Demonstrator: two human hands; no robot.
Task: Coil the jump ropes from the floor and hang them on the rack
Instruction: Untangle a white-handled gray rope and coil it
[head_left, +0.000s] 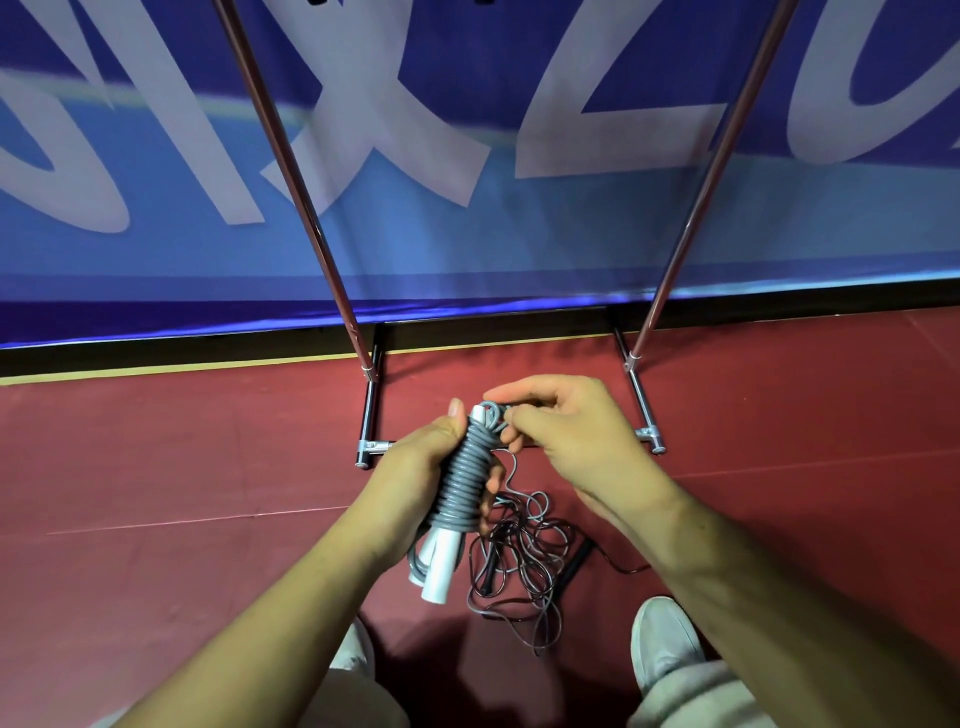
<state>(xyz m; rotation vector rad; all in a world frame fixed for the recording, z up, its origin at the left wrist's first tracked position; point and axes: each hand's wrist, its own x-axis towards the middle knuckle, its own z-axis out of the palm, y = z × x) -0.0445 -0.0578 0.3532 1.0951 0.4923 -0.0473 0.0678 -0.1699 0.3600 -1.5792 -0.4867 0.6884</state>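
Shoes of pale fabric (665, 644) and pale trouser knees sit nearest, on the red matted floor (182, 467). Just ahead of them a tangle of thin dark jump ropes (519, 551) with black handles lies loose on that floor, not yet gathered; how many ropes it holds I cannot tell. Above the tangle and clear of the floor, the left hand (415, 467) is clenched around a thick grey plastic jump rope (465, 478), which is wound in tight turns round its own white cylindrical handles (441, 566). The left thumb presses the upper end of the winding, and the handles stick out below the palm. The right hand (566, 426) meets the bundle at its top, and its fingers (524, 389) pinch the last small grey loop there, apparently tucking or locking off the end. Judging by this, the coiling of the grey rope is all but finished, its hanging is yet to come, and the dark tangle awaits the whole routine. Beyond the hands stands the chrome tubular rack (371, 410). Its feet are on the floor and two slanted poles rise out of frame, so whether anything hangs up there is not visible. A blue banner with large white letters (467, 104) closes the background.
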